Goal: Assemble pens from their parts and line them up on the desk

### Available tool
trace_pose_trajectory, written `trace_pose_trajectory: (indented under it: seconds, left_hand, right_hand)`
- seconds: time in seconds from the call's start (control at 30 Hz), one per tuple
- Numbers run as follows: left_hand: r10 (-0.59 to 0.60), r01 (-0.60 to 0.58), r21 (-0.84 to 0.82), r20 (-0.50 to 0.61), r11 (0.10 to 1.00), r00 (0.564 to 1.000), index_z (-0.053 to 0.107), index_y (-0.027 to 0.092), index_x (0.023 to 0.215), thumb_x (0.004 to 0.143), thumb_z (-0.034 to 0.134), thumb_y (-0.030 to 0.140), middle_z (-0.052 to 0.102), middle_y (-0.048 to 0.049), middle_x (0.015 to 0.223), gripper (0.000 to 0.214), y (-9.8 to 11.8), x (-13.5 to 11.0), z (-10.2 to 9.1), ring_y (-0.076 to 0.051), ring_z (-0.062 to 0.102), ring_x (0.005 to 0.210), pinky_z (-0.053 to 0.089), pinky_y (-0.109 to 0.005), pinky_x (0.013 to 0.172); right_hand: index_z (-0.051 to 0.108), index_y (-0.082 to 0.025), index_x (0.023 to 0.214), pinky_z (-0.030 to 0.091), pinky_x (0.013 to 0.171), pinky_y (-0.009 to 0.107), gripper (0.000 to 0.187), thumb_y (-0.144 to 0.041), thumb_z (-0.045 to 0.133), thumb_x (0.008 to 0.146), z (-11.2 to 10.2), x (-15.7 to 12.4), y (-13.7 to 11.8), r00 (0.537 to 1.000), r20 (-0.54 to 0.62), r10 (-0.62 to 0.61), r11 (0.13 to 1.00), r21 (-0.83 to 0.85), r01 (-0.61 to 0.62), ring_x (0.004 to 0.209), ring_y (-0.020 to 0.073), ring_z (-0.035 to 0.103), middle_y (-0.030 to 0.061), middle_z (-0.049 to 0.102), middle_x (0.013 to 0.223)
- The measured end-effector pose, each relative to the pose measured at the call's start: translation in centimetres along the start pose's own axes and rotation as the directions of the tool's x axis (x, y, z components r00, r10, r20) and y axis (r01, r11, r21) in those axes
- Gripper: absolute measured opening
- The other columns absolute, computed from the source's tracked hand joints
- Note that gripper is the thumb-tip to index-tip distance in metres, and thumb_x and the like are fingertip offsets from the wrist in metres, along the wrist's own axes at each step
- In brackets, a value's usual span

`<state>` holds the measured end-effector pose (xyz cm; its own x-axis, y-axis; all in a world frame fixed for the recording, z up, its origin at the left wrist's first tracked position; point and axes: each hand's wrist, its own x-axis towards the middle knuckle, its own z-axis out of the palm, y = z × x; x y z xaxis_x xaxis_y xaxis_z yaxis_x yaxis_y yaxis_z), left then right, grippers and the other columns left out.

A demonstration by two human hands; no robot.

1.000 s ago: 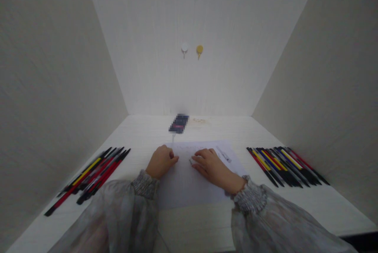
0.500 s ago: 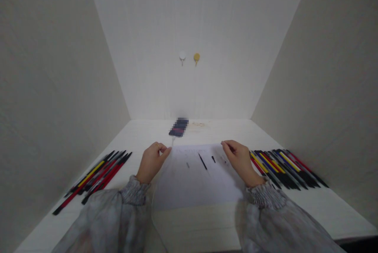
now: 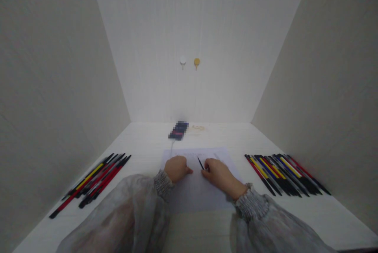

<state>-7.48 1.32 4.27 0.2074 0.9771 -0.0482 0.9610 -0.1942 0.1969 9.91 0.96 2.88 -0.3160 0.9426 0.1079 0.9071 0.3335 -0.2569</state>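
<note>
A white sheet of paper [image 3: 203,200] lies on the table under both my hands. A thin dark stick with a pointed end, like a pen part [image 3: 200,162], rests slanted on the paper. My right hand [image 3: 220,174] is closed at its near end, thumb and forefinger pinched there and covering that end. To the left, my left hand [image 3: 178,169] is low over the sheet, fingers curled under and thumb pointing right. Whatever its fingers hold, if anything, is hidden. The small grey and black pieces on the paper are out of sight behind my hands.
Several red, yellow and black pens [image 3: 94,178] lie in a row at the left. Another row of pens [image 3: 285,174] lies at the right. A blurred phone [image 3: 178,130] with a cable sits at the back. Two hooks, white [image 3: 182,61] and yellow [image 3: 196,62], hang on the rear wall.
Both hands have come inward and down from the paper's upper sides to its middle. My right fingers have closed at the dark pen part. My left hand now covers the small grey piece's place.
</note>
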Motion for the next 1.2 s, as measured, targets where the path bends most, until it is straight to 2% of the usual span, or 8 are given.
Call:
trace_pose_trajectory:
  seconds: [0.33,0.43,0.5,0.57,0.7,0.8,0.97,1.2]
  left_hand:
    - [0.039,-0.044,-0.150,-0.037,0.988,0.999,0.063,0.013,0.066,0.065,0.048,0.025,0.062,-0.0107,0.073,0.019,-0.5,0.2,0.0,-0.020,0.055,0.072,0.038,-0.028,0.062]
    - [0.054,-0.075,-0.349,-0.069,0.934,0.996,0.062,0.013,0.058,0.063,0.049,0.023,0.058,-0.0052,0.059,0.017,-0.9,0.4,-0.1,-0.015,0.052,0.061,0.035,-0.025,0.057]
    - [0.018,-0.043,-0.579,-0.048,0.814,0.999,0.061,0.013,0.056,0.063,0.050,0.027,0.049,0.0001,0.047,0.019,-1.4,0.4,-0.5,-0.010,0.045,0.048,0.031,-0.022,0.049]
    - [-0.045,0.002,-0.801,-0.032,0.599,0.998,0.060,0.012,0.061,0.066,0.049,0.034,0.040,0.0039,0.042,0.025,-1.9,0.2,-1.0,-0.007,0.036,0.041,0.026,-0.021,0.043]
    - [-0.098,-0.056,-0.982,-0.075,0.183,0.992,0.058,0.011,0.071,0.068,0.050,0.042,0.038,0.0048,0.047,0.033,-2.1,-0.5,-1.9,-0.005,0.030,0.042,0.021,-0.019,0.041]
    - [-0.077,-0.055,-0.996,-0.060,0.065,0.995,0.058,0.009,0.075,0.067,0.053,0.043,0.038,0.0042,0.050,0.034,-1.8,-0.9,-1.8,-0.005,0.031,0.045,0.022,-0.019,0.043]
    - [-0.047,-0.066,-0.996,-0.069,0.052,0.997,0.058,0.010,0.076,0.068,0.053,0.043,0.038,0.0042,0.051,0.035,-1.4,-1.0,-1.3,-0.005,0.031,0.046,0.022,-0.019,0.044]
    - [-0.005,-0.071,-0.984,-0.073,0.163,0.997,0.058,0.012,0.077,0.070,0.049,0.046,0.036,0.0048,0.050,0.035,-1.3,-1.2,-1.3,-0.005,0.031,0.046,0.024,-0.019,0.044]
  right_hand:
    - [0.062,-0.010,0.079,0.038,0.060,0.029,0.022,-0.018,0.043,0.070,-0.1,-0.3,-1.5,0.996,0.045,0.075,0.981,-0.183,-0.066,0.072,0.0225,0.058,0.0155,0.063,0.078]
    - [0.061,-0.010,0.072,0.038,0.057,0.029,0.018,-0.017,0.045,0.067,-0.3,-0.3,-1.5,0.998,0.003,0.068,0.987,-0.144,-0.067,0.068,0.0225,0.058,0.0150,0.063,0.073]
    - [0.059,-0.012,0.066,0.037,0.055,0.027,0.013,-0.018,0.047,0.065,-0.4,-0.2,-1.4,0.998,-0.038,0.046,0.999,-0.002,-0.046,0.064,0.0196,0.057,0.0111,0.062,0.068]
    - [0.055,-0.014,0.062,0.037,0.050,0.024,0.010,-0.021,0.048,0.064,-0.5,-0.1,-1.3,0.999,-0.035,0.032,0.967,0.256,-0.022,0.055,0.0145,0.054,0.0053,0.059,0.059]
    - [0.047,-0.016,0.063,0.030,0.034,0.019,0.011,-0.027,0.048,0.066,-0.2,-0.1,-1.5,0.993,0.119,-0.019,0.660,0.747,-0.077,0.033,0.0062,0.040,-0.0030,0.052,0.048]
    - [0.045,-0.016,0.065,0.028,0.030,0.017,0.011,-0.026,0.050,0.065,0.4,-0.3,-1.7,0.982,0.158,-0.107,0.482,0.872,-0.088,0.030,0.0041,0.037,-0.0034,0.054,0.051]
    - [0.046,-0.016,0.065,0.028,0.030,0.015,0.010,-0.024,0.051,0.066,0.8,-0.5,-1.8,0.977,0.163,-0.140,0.427,0.900,-0.089,0.030,0.0030,0.038,-0.0040,0.054,0.051]
    - [0.045,-0.016,0.065,0.028,0.029,0.016,0.010,-0.024,0.051,0.066,0.6,-0.5,-2.0,0.976,0.174,-0.131,0.428,0.898,-0.102,0.030,0.0027,0.037,-0.0043,0.054,0.050]
